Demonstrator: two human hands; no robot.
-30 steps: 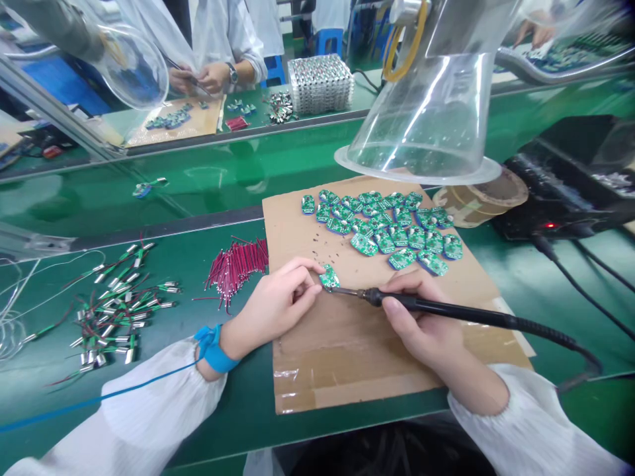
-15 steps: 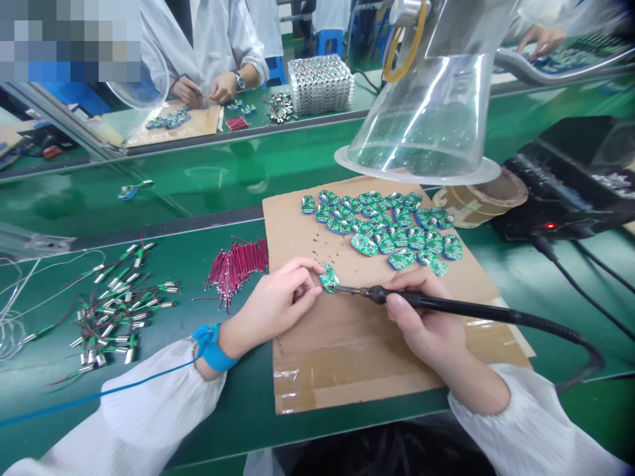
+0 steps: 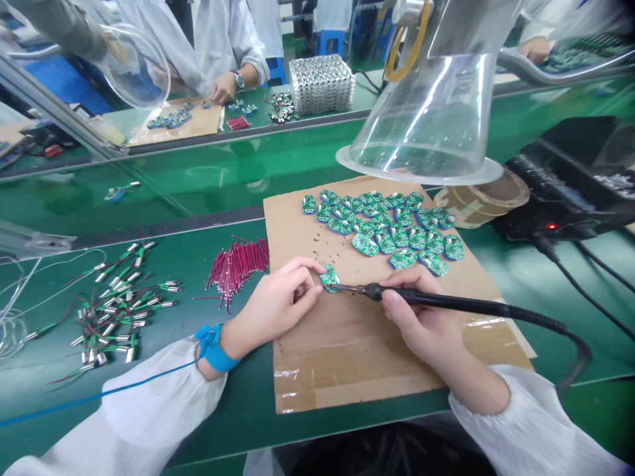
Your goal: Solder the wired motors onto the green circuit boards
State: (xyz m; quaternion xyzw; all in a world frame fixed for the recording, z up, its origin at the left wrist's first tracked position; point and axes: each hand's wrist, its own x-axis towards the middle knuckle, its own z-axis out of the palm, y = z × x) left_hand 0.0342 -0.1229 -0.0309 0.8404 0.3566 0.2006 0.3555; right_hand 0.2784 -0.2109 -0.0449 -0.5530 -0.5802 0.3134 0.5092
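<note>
My left hand (image 3: 278,304) pinches a small green circuit board (image 3: 330,277) by its edge, just above the middle of a taped cardboard sheet (image 3: 347,357). My right hand (image 3: 421,317) grips a black soldering iron (image 3: 446,301) like a pen. The iron's metal tip reaches the lower edge of the board, and the contact point is small and hard to make out. Beyond the hands, several similar green boards (image 3: 381,228) lie in a loose cluster on the cardboard. A blue wrist strap (image 3: 213,350) circles my left wrist.
Left of the cardboard lie a bundle of red wires (image 3: 238,268) and a heap of wired metal parts (image 3: 119,311). A clear funnel-shaped hood (image 3: 421,112) hangs above the sheet. A tape roll (image 3: 476,205) and black soldering station (image 3: 550,198) stand right. A co-worker's hand (image 3: 223,88) works across the bench.
The iron's handle has flattened toward level and its cord has swung inward. The board stays pinched in my left hand. The co-worker's second hand has dropped out of view.
</note>
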